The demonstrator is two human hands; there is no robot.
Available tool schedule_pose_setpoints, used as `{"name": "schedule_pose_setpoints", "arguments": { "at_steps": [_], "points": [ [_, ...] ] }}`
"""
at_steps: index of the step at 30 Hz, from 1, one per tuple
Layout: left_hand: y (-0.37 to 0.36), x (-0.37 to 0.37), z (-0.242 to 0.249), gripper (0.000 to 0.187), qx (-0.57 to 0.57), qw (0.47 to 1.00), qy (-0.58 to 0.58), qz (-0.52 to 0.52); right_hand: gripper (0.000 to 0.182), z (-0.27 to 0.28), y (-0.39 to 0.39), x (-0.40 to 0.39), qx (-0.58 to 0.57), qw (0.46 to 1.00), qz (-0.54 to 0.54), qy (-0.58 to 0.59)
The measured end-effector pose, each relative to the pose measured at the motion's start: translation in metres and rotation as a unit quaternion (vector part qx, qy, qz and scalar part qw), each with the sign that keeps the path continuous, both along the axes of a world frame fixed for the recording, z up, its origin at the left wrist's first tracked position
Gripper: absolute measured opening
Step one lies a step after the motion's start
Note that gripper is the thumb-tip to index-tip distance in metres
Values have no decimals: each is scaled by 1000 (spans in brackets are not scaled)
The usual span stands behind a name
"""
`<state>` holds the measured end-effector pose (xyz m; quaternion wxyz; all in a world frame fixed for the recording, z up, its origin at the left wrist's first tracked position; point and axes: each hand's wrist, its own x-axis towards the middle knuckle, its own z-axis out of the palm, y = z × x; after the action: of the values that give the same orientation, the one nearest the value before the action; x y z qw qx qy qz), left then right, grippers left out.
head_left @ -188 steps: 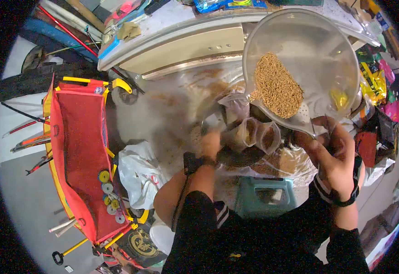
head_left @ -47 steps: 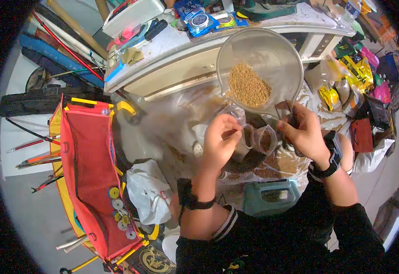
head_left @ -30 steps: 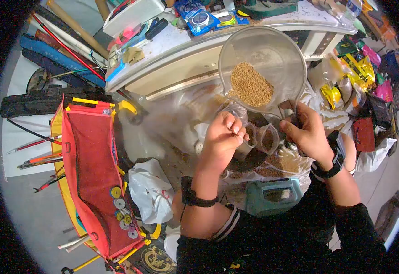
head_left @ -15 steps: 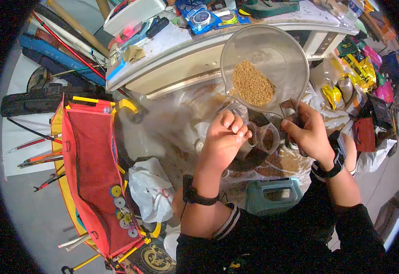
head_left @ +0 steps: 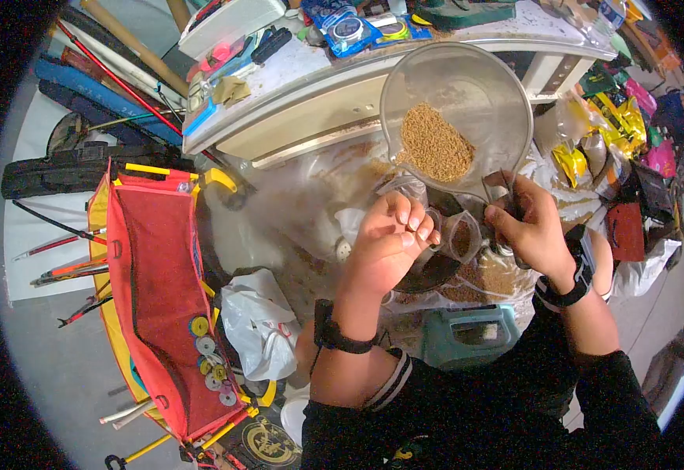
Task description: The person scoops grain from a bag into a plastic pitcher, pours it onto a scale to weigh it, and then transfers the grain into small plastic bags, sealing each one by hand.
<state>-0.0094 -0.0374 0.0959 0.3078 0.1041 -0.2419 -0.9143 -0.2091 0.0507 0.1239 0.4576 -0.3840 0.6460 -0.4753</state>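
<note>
My right hand [head_left: 537, 231] is wrapped round the handle of a large clear measuring jug [head_left: 487, 102], tilted so its open top faces me. Tan granules [head_left: 436, 145] lie in a heap at the jug's lower left, by the spout. Just left of the handle, my left hand [head_left: 393, 239] is raised palm up with curled fingertips pressed together; what they hold, if anything, is too small to name. Below the jug, a smaller clear cup [head_left: 461, 237] sits over a dark bowl [head_left: 428, 274], partly hidden by my left hand.
A littered white table [head_left: 295, 74] stands ahead. On the left is a red open bag [head_left: 154, 290] with spools, beside a white plastic bag [head_left: 257, 325]. A teal container [head_left: 467, 337] lies near my legs. Yellow packets [head_left: 620, 121] are piled at right.
My left hand has turned slightly, its fingers curling closer together. The jug and my right hand have shifted a little to the right.
</note>
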Motion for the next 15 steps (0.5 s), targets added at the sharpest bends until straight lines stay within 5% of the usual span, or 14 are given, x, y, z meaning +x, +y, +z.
{"name": "schedule_pose_setpoints", "arguments": {
  "at_steps": [10,15],
  "points": [
    [2,3,-6,19,-99,995,-29,-2,34,-7,0,-2,0,1000,1,8],
    [6,5,-6,11,-241,943,-224,53,37,-2,1,1,0,1000,3,-26]
  ]
}}
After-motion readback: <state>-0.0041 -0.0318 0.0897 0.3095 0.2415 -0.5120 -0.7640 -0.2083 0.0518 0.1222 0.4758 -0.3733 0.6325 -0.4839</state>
